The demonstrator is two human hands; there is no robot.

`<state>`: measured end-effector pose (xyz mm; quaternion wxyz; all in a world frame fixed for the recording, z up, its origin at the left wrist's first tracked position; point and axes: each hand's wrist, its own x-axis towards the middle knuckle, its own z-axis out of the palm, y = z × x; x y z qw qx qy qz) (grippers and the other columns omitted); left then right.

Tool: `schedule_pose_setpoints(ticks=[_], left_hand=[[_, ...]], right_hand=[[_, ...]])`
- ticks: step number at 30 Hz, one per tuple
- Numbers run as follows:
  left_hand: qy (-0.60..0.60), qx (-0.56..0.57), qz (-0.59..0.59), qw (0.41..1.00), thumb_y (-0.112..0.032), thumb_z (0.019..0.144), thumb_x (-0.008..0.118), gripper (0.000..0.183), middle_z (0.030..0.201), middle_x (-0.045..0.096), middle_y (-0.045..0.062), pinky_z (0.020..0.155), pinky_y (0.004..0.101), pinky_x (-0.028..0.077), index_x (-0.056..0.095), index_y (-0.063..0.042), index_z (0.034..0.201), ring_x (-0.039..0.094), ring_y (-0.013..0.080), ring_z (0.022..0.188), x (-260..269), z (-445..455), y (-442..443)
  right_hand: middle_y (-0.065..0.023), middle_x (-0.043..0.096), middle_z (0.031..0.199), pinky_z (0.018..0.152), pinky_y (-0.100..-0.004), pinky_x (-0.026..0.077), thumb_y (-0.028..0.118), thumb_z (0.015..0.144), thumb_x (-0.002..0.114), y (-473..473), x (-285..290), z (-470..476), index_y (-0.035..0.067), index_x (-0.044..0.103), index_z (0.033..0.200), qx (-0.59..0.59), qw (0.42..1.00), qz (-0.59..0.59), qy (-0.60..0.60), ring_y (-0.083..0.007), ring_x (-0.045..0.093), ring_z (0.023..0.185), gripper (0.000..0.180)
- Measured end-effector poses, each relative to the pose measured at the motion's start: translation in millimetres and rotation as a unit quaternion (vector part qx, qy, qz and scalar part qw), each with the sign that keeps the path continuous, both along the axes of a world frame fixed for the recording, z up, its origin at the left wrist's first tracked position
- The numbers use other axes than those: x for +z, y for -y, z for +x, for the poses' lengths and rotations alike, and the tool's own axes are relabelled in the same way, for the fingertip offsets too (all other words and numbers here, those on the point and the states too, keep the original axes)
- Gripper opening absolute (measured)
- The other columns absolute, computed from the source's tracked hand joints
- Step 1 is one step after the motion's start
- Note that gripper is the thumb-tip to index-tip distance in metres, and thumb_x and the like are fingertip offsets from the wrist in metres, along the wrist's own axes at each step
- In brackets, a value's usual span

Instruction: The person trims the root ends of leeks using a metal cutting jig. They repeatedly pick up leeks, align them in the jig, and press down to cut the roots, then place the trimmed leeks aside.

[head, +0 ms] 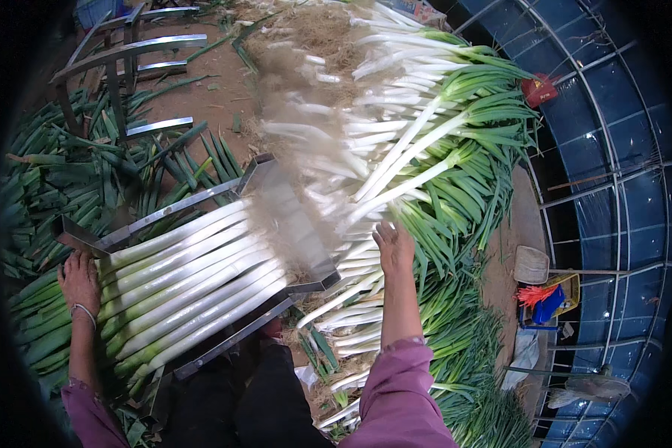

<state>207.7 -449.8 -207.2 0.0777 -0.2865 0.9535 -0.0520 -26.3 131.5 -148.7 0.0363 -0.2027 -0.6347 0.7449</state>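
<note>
In front of me a metal rack (171, 207) holds a single layer of long green onions (196, 274), white shanks side by side, roots towards its right end plate. My left hand (80, 284), with a band at the wrist, rests on their green part by the rack's left end, fingers slightly spread. My right hand (395, 246) reaches over a large pile of green onions (381, 305), empty as far as I can see, fingers extended. Just beyond it, several loose stalks (406, 148) lie slantwise on top of the pile. A blurred patch hides part of the roots.
Cut green leaves (50, 185) heap up at the left, below a metal frame (120, 61). On the right stand a blue sheet wall with metal bars (610, 140), a yellow crate (568, 294) and a fan (596, 386). A red container (539, 91) sits behind the pile.
</note>
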Motion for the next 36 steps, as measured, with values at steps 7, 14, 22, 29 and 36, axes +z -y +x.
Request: schedule_pose_setpoints(ticks=[7,14,22,29,36], left_hand=[[-0.010,-0.028,-0.039,0.999,-0.027,0.098,0.041,0.037,0.138,0.047,0.010,0.112,0.0458,0.024,0.052,-0.011,0.129,0.039,0.0274,0.132,-11.7,6.6,6.8],[-0.029,-0.033,-0.048,0.998,-0.026,0.099,0.040,0.036,0.136,0.049,0.012,0.110,0.0435,0.026,0.053,-0.009,0.128,0.040,0.0274,0.132,-21.4,12.6,20.2],[-0.025,0.013,-0.092,0.995,-0.031,0.099,0.042,0.048,0.148,0.039,0.010,0.113,0.0460,0.023,0.040,-0.011,0.143,0.033,0.0273,0.139,-28.8,16.0,17.6],[-0.092,-0.035,0.261,0.960,-0.035,0.105,0.031,0.050,0.148,0.041,0.015,0.114,0.0396,0.025,0.041,-0.005,0.144,0.036,0.0294,0.138,-20.4,57.6,56.7],[-0.274,-0.035,0.232,0.933,-0.019,0.097,0.050,0.036,0.130,0.055,0.018,0.105,0.0414,0.036,0.054,-0.004,0.129,0.049,0.0353,0.123,54.8,160.3,-15.7]], right_hand=[[-0.0154,0.054,0.121,0.095,-0.0519,0.041,0.025,0.098,0.053,5.5,-36.2,-81.5,0.003,0.051,0.124,-0.041,0.993,-0.088,0.074,-0.0308,0.051,0.113,0.034],[-0.0057,0.048,0.083,0.063,-0.0326,0.044,0.025,0.100,0.047,-13.0,-18.0,-26.2,0.006,0.050,0.105,-0.022,0.967,-0.250,-0.032,-0.0179,0.046,0.070,0.021],[0.0016,0.037,0.071,0.042,-0.0200,0.029,0.027,0.100,0.049,8.5,55.5,67.0,-0.001,0.056,0.113,-0.052,0.921,-0.381,-0.067,-0.0068,0.032,0.054,0.031],[-0.0006,0.041,0.074,0.052,-0.0266,0.036,0.028,0.098,0.053,60.5,73.6,145.1,0.007,0.055,0.122,-0.029,0.938,-0.346,0.003,-0.0125,0.041,0.063,0.032],[-0.0056,0.050,0.083,0.055,-0.0250,0.042,0.025,0.100,0.046,24.3,61.4,111.0,-0.002,0.052,0.114,0.075,0.820,-0.561,-0.084,-0.0126,0.045,0.066,0.031]])
